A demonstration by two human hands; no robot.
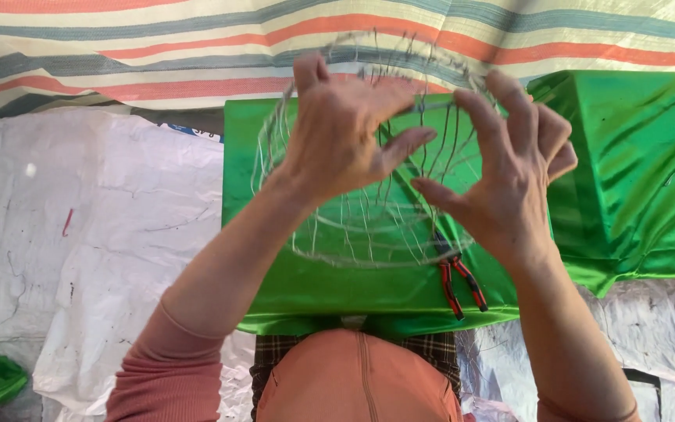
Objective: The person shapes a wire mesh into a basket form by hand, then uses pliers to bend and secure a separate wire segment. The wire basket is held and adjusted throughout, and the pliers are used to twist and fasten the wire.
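Overhead, from the head camera, both hands work a round wire frame point(369, 227) of thin silvery wire, held up above a low block wrapped in shiny green fabric point(306, 289). The left hand point(337, 133) curls over the frame's upper rim, its fingers closed around the wires. The right hand point(509, 180) meets it from the other side, its grip pinching the wire at the rim between thumb and fingertips. The frame's lower ring hangs over the middle of the green block. Red-handled pliers point(456, 277) lie on the block near its front edge, below the right wrist. A second green-wrapped block point(642, 172) sits just beside the first, on white sheeting point(80, 234).
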